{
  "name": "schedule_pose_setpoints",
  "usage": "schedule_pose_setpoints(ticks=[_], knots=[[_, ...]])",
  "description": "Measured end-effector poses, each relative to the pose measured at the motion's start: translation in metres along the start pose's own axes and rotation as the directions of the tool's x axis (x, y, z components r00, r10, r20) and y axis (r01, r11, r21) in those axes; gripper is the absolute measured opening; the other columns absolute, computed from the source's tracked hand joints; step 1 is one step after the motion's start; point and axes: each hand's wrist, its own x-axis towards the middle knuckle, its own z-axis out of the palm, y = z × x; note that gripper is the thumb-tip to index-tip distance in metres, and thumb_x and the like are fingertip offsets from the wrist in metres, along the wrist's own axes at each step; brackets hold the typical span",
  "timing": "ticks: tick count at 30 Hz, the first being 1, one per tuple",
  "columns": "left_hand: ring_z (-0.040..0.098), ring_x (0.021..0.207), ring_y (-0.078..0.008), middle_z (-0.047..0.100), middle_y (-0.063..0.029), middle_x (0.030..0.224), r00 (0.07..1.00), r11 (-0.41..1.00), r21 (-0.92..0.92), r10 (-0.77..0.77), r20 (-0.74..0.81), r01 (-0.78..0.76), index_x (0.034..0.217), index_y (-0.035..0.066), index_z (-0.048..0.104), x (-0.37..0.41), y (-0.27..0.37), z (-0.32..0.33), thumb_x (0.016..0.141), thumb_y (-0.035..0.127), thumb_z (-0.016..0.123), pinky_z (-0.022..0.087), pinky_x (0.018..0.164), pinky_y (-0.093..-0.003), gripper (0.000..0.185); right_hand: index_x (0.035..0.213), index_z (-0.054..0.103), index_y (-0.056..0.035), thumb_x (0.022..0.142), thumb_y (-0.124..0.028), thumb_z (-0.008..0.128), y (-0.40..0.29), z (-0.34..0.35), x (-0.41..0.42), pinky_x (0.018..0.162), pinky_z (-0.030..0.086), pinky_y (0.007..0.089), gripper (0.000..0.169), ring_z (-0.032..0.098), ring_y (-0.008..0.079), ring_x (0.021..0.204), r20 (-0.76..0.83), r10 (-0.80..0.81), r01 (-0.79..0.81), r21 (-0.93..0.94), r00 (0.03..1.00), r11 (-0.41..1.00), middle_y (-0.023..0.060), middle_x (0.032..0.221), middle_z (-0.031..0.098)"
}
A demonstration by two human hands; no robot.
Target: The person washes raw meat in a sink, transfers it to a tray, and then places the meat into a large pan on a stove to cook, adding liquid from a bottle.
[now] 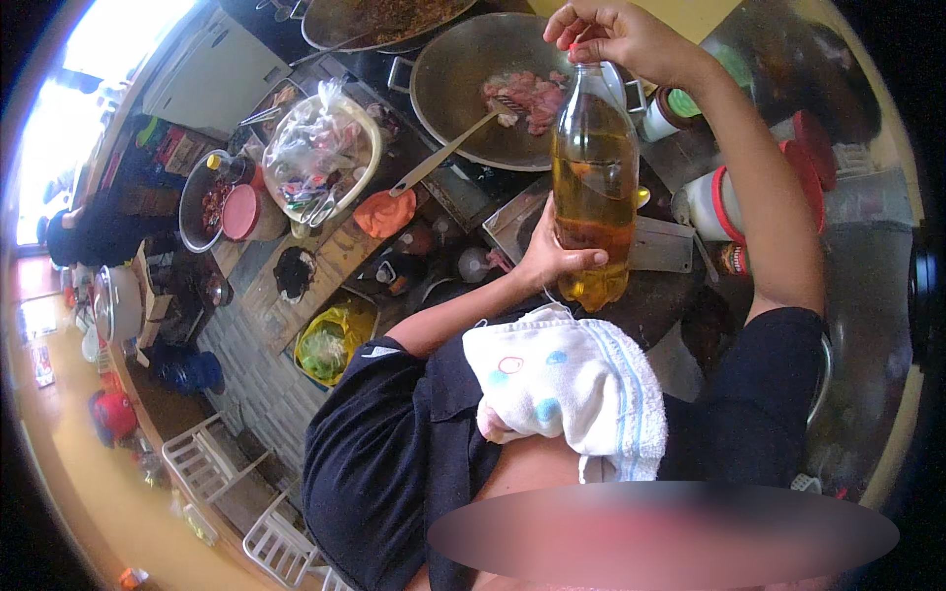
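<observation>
My left hand (556, 247) grips the lower part of a clear plastic bottle (597, 177) of yellow-amber oil-like liquid. The bottle stands nearly upright before my chest. At its top, my right hand (602, 37) pinches the red cap (573, 50) between thumb and fingers; whether the cap is still threaded on, I cannot tell. Just behind the bottle is a wide metal wok (454, 96) with pieces of raw-looking pink meat (531, 96) in it. A long-handled slotted turner (449, 151) rests with its head at the meat and its handle over the near rim.
A second pan (332, 29) of brown food sits at the far left. Left of the wok are a basin (373, 159) with plastic bags, an orange cloth-like item (386, 213) and a pink-lidded tub (242, 213). Red-rimmed containers (728, 203) and a can (733, 258) stand right.
</observation>
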Motion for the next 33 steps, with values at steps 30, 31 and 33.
schedule_pose_setpoints(ticks=[30,31,33], knots=[[0.051,0.111,-0.0237,0.050,-0.0125,0.119,0.988,0.925,-0.356,-0.150,-0.027,0.131,0.132,0.005,0.029,0.011,-0.021,0.008,0.067,0.023,0.078,0.042,0.095,-0.0406,0.083,0.109,0.060,-0.0106,0.091,-0.017,0.057,0.090,0.111,-0.079,0.076,0.049,0.0281,0.019,0.054,0.0105,0.093,-0.500,0.518,-0.076,0.664,0.694,0.744,0.0006,0.099,0.058],[0.051,0.112,-0.0241,0.050,-0.0128,0.120,0.989,0.927,-0.351,-0.149,-0.018,0.134,0.133,0.005,0.028,0.012,-0.022,0.008,0.068,0.022,0.077,0.042,0.095,-0.0408,0.084,0.109,0.061,-0.0112,0.091,-0.018,0.057,0.095,0.111,-0.080,0.075,0.049,0.0284,0.019,0.054,0.0105,0.093,-0.511,0.494,-0.071,0.641,0.703,0.765,0.0004,0.099,0.058],[0.050,0.113,-0.0247,0.049,-0.0135,0.121,0.989,0.929,-0.344,-0.150,-0.011,0.137,0.134,0.005,0.026,0.012,-0.022,0.007,0.068,0.022,0.077,0.042,0.096,-0.0410,0.086,0.109,0.061,-0.0114,0.091,-0.019,0.058,0.094,0.111,-0.080,0.075,0.050,0.0288,0.019,0.054,0.0106,0.093,-0.514,0.493,-0.074,0.636,0.702,0.768,0.0002,0.099,0.057]])
